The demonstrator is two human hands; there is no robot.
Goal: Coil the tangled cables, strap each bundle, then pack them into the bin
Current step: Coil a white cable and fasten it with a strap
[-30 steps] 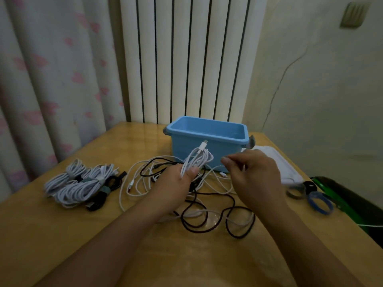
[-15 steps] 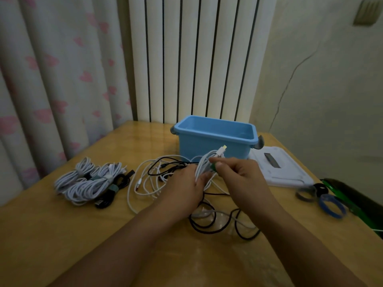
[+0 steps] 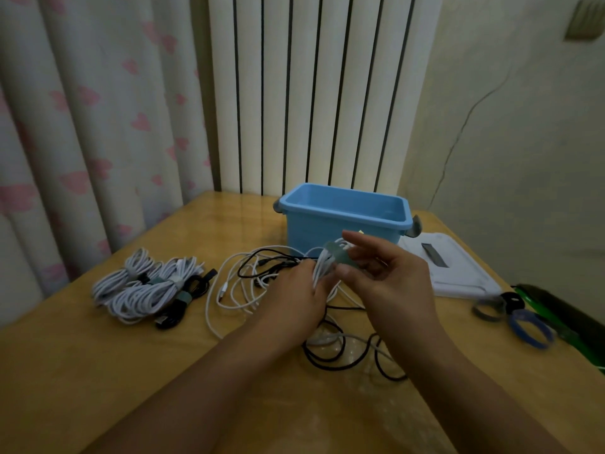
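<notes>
Coiled white cable [image 3: 322,268] gripped in left hand [image 3: 294,298], right hand [image 3: 389,278] pinching strap [image 3: 340,256], over wooden table [image 3: 98,371].

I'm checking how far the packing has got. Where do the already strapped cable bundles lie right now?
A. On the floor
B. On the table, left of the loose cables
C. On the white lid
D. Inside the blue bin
B: the strapped bundles lie on the table to the left of the loose cables, while the visible part of the blue bin shows none.
</notes>
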